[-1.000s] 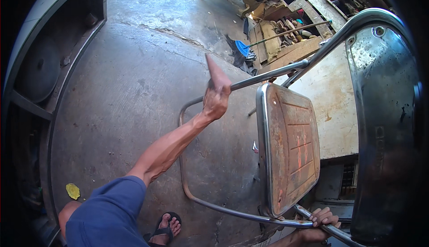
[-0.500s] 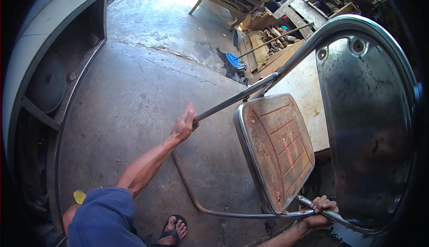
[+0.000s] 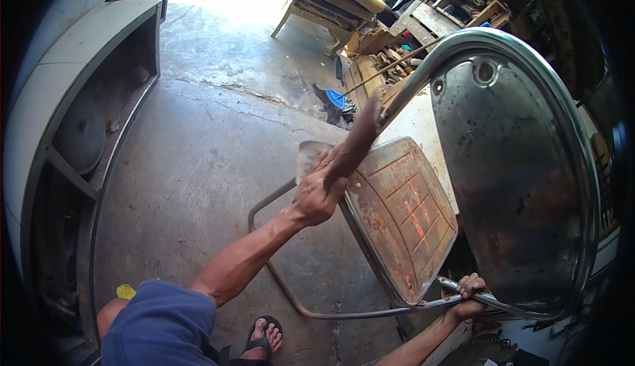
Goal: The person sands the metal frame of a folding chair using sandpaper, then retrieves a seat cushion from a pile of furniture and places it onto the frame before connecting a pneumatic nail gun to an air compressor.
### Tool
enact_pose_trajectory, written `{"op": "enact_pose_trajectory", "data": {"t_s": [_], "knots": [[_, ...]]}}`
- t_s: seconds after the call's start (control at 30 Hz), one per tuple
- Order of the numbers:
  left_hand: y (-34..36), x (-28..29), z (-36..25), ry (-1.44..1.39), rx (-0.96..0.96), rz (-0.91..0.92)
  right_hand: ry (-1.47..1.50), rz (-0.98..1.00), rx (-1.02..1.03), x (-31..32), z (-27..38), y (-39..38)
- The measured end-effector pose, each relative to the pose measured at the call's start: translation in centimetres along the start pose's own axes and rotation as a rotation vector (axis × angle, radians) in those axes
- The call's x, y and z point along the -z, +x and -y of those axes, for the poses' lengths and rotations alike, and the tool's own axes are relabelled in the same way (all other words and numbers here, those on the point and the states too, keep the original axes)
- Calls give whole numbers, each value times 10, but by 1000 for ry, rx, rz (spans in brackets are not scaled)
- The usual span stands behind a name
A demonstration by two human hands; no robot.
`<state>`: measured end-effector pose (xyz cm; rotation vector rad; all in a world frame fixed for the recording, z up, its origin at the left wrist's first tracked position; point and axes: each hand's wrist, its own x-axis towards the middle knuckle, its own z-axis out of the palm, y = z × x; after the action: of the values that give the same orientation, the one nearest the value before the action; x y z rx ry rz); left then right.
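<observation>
A metal chair [image 3: 405,217] lies tipped over, with a rusty seat pan, a bent tube frame and a shiny dark backrest [image 3: 512,187]. My left hand [image 3: 316,197] is at the frame's upper tube, beside the seat's edge. It is closed round a blurred brown strip [image 3: 357,142] that looks like sandpaper, with a pale grey patch by the fingers; the blur hides its exact kind. My right hand [image 3: 471,288] wraps round the lower frame tube, below the backrest, and steadies it.
A grey shelf unit [image 3: 66,94] with a round disc inside stands along the left. At the back are a blue rake-like broom [image 3: 336,98], a wooden rack [image 3: 331,8] and piled scrap. A pale board lies behind the chair. My sandalled foot [image 3: 263,339] is on the concrete floor.
My left hand has moved up and right along the upper tube, and the brown strip now shows clearly. My right hand keeps its grip; the chair appears slightly further left.
</observation>
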<state>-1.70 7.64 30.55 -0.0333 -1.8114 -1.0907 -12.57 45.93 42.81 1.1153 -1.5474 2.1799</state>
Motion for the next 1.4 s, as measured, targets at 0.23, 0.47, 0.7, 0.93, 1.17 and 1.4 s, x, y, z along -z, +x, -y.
{"op": "enact_pose_trajectory", "data": {"t_s": [0.23, 0.47, 0.7, 0.93, 1.17, 1.4], "knots": [[-66, -83, -99, -13, -244, 279, -106, -119, 7, -2, -1, -9], [-50, -79, -83, 97, -176, -117, -80, -3, 28, 5, 12, -3], [-64, -109, -123, 298, 129, -161, -13, -74, -20, 5, 12, -9], [41, -43, -174, -698, 327, -569, 128, -46, -122, -22, 7, -5], [98, -30, -213, -416, 154, -454, 60, -24, -71, -12, 6, -1], [116, -23, -178, -754, 615, -173, 71, -16, -22, -11, -12, 0]]}}
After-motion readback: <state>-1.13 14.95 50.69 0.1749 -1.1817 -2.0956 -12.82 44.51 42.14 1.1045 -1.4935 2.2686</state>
